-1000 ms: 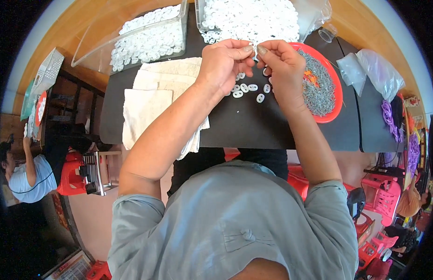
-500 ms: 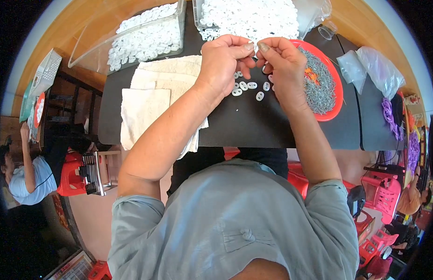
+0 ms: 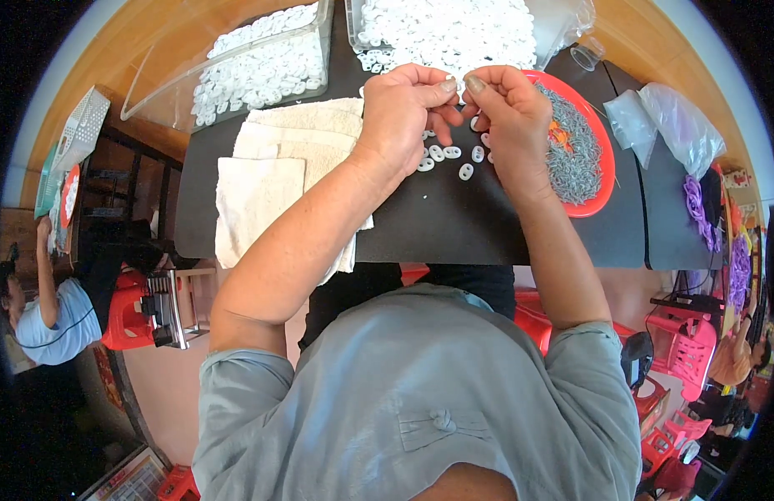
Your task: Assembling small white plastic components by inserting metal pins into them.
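Note:
Over the far part of the dark table, my left hand (image 3: 403, 115) and my right hand (image 3: 514, 117) meet with thumbs and fingertips pinched. A small white plastic piece (image 3: 460, 87) shows between them, at my left fingertips. Whatever my right fingertips pinch is too small to make out. Below the hands lie several loose white oval pieces with two holes (image 3: 452, 153). Right beside my right hand, a red basin (image 3: 605, 159) holds a heap of small grey metal parts (image 3: 574, 167) and something orange (image 3: 558, 134).
Beyond my hands is a big heap of white pieces (image 3: 449, 33). A clear bin (image 3: 327, 63) of similar pieces stands at the far left, above folded cream cloths (image 3: 262, 196). Clear plastic bags (image 3: 679, 125) lie at right. Another person (image 3: 57, 321) sits at far left.
Both hands have shifted very slightly to the right, still pinched close together. The loose pieces and the basin look unchanged.

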Action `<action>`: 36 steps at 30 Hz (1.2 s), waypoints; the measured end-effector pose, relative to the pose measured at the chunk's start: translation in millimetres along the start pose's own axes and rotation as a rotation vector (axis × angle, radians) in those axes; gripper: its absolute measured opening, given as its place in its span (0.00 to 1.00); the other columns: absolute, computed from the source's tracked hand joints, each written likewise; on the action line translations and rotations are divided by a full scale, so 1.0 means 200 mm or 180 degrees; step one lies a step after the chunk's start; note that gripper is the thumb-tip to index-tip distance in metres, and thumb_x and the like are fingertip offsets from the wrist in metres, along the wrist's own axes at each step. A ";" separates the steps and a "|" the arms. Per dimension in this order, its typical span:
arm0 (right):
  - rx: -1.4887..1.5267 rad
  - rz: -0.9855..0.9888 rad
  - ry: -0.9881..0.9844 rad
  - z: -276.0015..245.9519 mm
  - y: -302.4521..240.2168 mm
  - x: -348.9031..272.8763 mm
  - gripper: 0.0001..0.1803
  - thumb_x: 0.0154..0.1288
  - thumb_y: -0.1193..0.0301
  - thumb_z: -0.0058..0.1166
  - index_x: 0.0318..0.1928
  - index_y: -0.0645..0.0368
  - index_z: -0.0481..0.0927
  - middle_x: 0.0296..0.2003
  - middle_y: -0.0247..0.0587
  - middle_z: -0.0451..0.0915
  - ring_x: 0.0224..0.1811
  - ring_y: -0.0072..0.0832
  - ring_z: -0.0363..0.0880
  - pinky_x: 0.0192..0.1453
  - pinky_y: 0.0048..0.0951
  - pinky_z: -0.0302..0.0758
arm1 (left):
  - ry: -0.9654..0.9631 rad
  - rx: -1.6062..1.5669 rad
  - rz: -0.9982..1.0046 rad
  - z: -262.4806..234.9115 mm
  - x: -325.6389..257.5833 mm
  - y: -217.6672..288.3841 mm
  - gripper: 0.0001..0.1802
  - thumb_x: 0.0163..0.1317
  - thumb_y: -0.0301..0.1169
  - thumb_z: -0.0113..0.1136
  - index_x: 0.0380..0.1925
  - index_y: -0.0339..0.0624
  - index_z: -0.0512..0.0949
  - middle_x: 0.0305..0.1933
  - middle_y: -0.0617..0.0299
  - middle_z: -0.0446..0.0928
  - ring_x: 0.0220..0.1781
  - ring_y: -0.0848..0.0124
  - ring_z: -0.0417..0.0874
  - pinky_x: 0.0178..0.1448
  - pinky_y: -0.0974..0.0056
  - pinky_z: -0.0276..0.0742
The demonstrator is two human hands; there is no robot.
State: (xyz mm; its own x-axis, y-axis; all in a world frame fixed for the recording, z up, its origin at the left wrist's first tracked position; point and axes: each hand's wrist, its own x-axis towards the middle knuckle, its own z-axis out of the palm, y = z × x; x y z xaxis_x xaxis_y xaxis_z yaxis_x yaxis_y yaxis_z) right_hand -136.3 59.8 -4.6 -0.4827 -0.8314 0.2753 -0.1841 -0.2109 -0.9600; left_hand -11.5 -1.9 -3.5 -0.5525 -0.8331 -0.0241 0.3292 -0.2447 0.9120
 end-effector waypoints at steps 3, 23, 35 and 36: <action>-0.0002 -0.0028 0.0017 0.00 0.01 0.00 0.06 0.63 0.71 0.58 0.36 0.62 0.80 0.24 0.29 0.79 0.24 0.14 0.74 0.26 0.18 0.69 | 0.0011 0.0004 0.0023 0.00 0.00 0.00 0.06 0.63 0.24 0.57 0.36 0.30 0.77 0.30 0.57 0.78 0.26 0.71 0.80 0.22 0.70 0.74; -0.0381 -0.0120 -0.0078 0.01 0.02 -0.02 0.05 0.67 0.73 0.55 0.39 0.61 0.80 0.27 0.29 0.79 0.27 0.13 0.75 0.28 0.14 0.66 | 0.0192 -0.0116 -0.0012 0.02 -0.01 0.00 0.04 0.62 0.20 0.56 0.31 0.29 0.76 0.26 0.54 0.76 0.20 0.71 0.77 0.17 0.69 0.70; -0.0136 -0.0256 -0.0138 0.05 0.03 -0.03 0.05 0.67 0.74 0.53 0.39 0.61 0.79 0.29 0.29 0.81 0.29 0.13 0.75 0.29 0.16 0.68 | 0.0296 0.0032 -0.0035 0.02 -0.03 0.01 0.05 0.64 0.22 0.54 0.33 0.29 0.76 0.27 0.56 0.76 0.22 0.71 0.77 0.17 0.69 0.69; -0.0242 -0.0201 -0.0117 0.05 0.02 -0.03 0.05 0.67 0.74 0.53 0.39 0.61 0.79 0.29 0.29 0.81 0.29 0.13 0.75 0.29 0.16 0.69 | 0.0301 0.0033 -0.0026 0.01 -0.03 0.01 0.05 0.64 0.22 0.54 0.33 0.29 0.76 0.27 0.56 0.76 0.22 0.71 0.77 0.17 0.69 0.69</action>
State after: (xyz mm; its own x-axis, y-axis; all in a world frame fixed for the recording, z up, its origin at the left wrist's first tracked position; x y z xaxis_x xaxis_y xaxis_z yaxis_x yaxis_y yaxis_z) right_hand -125.8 58.7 -11.5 -0.4365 -0.8363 0.3318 -0.2784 -0.2252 -0.9337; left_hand -10.1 3.8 -1.0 -0.4804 -0.8743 -0.0697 0.3168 -0.2470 0.9158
